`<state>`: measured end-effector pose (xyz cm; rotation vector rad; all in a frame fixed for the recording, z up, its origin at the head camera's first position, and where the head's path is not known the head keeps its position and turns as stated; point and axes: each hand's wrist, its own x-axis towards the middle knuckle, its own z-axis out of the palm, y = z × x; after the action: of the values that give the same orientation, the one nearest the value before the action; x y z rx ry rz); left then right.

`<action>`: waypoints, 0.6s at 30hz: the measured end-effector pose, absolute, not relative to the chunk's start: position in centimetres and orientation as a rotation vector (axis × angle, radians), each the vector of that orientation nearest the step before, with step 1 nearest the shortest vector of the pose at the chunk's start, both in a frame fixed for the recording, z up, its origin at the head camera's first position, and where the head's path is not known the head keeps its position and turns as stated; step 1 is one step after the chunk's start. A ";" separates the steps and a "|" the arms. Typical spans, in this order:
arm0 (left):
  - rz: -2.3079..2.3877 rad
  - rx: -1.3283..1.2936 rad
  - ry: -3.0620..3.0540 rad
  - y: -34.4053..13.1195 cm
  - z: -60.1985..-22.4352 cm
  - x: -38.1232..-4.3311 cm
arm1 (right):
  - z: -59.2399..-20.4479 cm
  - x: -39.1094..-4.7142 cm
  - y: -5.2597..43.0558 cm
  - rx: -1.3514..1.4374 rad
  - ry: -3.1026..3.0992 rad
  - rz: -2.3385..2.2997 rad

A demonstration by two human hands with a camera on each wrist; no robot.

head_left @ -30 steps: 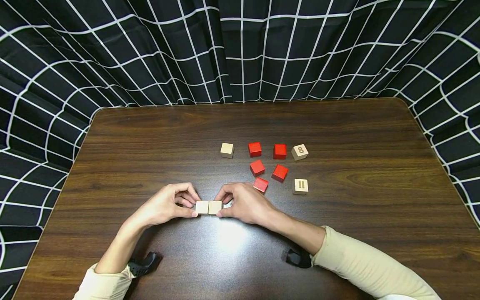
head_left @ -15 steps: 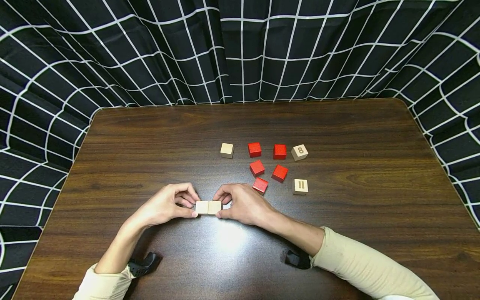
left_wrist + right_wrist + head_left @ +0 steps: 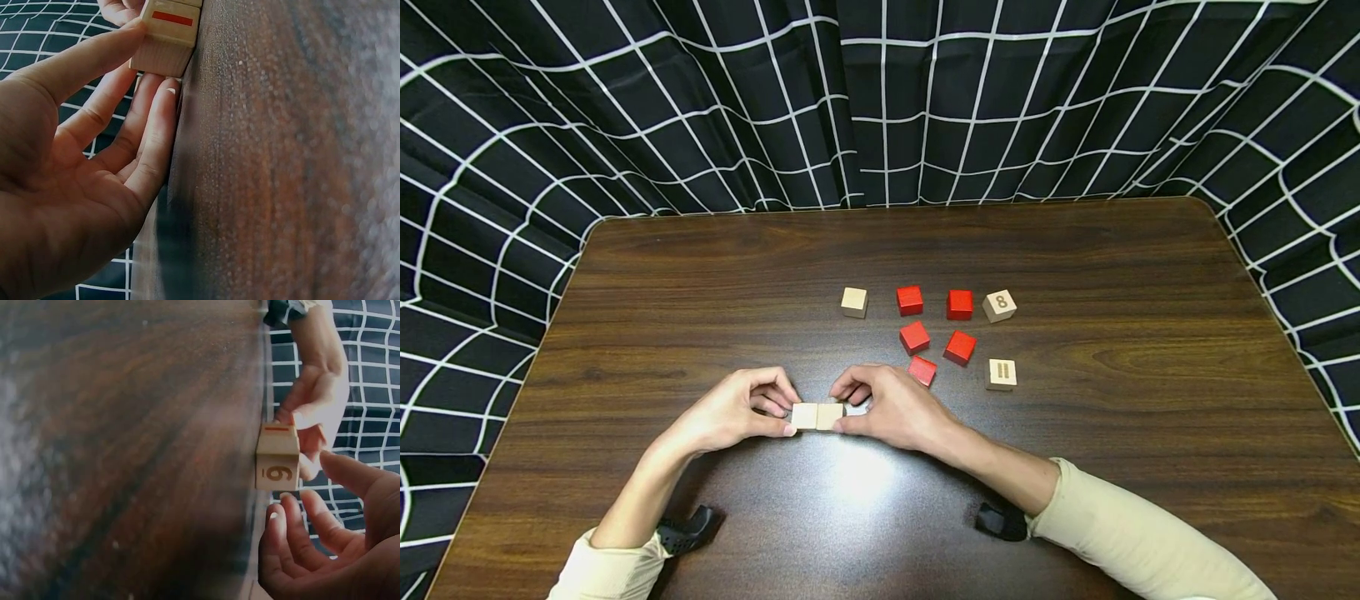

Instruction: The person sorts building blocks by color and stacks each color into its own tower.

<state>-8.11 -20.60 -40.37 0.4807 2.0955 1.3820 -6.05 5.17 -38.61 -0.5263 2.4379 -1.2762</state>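
Note:
Two plain-topped wooden number blocks stand side by side, touching, on the table. My left hand (image 3: pixel 730 412) pinches the left block (image 3: pixel 804 416) between thumb and fingers; its near side carries a red bar (image 3: pixel 172 18) in the left wrist view. Around the right block (image 3: pixel 830 417) my right hand (image 3: pixel 891 408) is spread, thumb on the near side and fingers on the far side. In the right wrist view the right fingertips stand slightly apart from that block, whose end face (image 3: pixel 277 473) bears an underlined 6 or a 9.
Several red blocks (image 3: pixel 959 347) lie beyond the right hand. A plain wooden block (image 3: pixel 853 302) is at the back, a block marked 8 (image 3: pixel 1000 306) at the back right, and one with two bars (image 3: pixel 1001 375) nearer. A black gridded curtain (image 3: pixel 880 100) surrounds the table (image 3: pixel 1112 333).
My right hand has loosened from the right block and shifted very slightly right. The left hand and both blocks stay practically in place.

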 end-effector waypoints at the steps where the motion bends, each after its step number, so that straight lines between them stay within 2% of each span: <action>1: 1.384 0.480 2.095 -20.6 -40.4 -8.1 | -38.6 -6.1 5.3 -0.530 2.430 -1.297; 18: 1.389 0.510 2.105 -20.7 -40.6 -8.2 | -37.3 -6.3 7.8 -0.578 2.474 -1.411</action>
<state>-8.15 -20.70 -40.58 0.5105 2.1053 1.3890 -6.32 7.79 -37.33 -0.5785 2.4743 -1.4108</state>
